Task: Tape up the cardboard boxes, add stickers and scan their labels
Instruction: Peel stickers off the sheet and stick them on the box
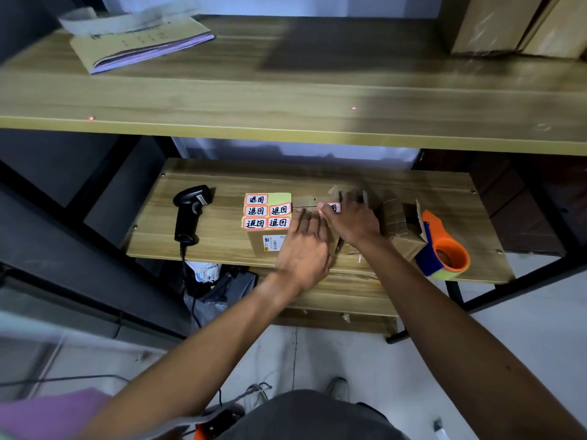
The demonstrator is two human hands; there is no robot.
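A small cardboard box with a printed label on its front sits on the lower shelf. A yellow sheet of red-edged stickers lies on its top left. My left hand rests flat on the box top, fingers straight. My right hand pinches a single red-edged sticker just above the box top. A second, open cardboard box stands right of my right hand. A black barcode scanner lies at the shelf's left.
An orange and blue tape dispenser sits at the shelf's right front edge. The upper shelf overhangs, holding a paper pad and cardboard boxes at the far right. The scanner's cable hangs down to bags below.
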